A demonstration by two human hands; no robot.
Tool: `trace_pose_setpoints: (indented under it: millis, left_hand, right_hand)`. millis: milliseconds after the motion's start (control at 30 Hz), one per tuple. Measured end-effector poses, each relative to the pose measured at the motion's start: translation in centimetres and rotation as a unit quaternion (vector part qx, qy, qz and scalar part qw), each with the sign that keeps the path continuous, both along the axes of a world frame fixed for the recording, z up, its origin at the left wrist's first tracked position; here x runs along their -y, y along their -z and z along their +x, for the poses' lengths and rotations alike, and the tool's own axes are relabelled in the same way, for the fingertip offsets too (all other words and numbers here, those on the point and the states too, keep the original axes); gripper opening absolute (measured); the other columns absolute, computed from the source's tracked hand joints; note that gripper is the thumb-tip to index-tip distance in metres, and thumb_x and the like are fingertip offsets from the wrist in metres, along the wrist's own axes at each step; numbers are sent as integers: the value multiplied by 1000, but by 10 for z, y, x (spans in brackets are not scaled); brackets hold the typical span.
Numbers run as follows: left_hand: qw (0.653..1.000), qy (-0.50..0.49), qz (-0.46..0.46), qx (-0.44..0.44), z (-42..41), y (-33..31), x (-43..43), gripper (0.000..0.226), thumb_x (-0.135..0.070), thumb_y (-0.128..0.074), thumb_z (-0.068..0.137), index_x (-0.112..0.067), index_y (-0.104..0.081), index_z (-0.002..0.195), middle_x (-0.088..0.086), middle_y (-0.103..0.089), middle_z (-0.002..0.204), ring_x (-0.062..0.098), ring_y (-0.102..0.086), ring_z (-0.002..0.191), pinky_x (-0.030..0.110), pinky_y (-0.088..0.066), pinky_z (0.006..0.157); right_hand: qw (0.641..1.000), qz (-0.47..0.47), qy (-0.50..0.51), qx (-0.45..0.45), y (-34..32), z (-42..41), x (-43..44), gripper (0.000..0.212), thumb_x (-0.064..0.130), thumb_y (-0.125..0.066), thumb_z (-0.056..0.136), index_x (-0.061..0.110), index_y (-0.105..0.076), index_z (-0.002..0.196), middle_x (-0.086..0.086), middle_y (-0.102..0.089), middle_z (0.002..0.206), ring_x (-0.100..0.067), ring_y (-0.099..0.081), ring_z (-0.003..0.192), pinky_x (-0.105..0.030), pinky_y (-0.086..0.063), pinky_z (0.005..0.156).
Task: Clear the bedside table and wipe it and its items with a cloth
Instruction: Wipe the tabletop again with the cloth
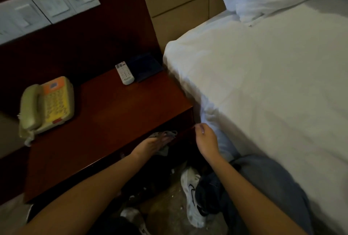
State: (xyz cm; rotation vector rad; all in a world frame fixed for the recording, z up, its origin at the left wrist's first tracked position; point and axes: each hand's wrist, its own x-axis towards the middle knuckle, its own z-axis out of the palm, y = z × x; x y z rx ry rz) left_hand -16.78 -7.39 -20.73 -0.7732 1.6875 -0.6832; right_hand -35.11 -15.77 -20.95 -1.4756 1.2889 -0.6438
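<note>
Left hand [154, 144] is down at the front edge of the desk [113, 122], wrapped around the grey cloth [169, 133], which bunches above and below its fingers. Right hand [205, 138] hovers just beside the desk's front corner against the bed [263, 84], fingers curled in with nothing seen in them. On the desk top sit the phone [47, 105] and, at the back, the remote [124, 73].

Dark wooden bedside table [105, 122] — telephone [47, 105] at left, remote [124, 73] and dark tray [146, 66] at back.
</note>
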Motion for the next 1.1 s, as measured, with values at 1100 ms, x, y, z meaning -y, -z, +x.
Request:
trace_pose_setpoints:
  millis: [1100]
  left_hand:
    - [997, -74, 17, 20, -22, -51, -20, 74, -32, -34, 101, -5, 18, 146, 9, 26, 155, 24, 19, 143, 35, 6, 115]
  right_hand:
    - [993, -59, -61, -84, 22, -6, -25, 26, 16, -40, 100, 6, -59, 85, -15, -59, 84, -25, -55, 76, -39, -45, 72]
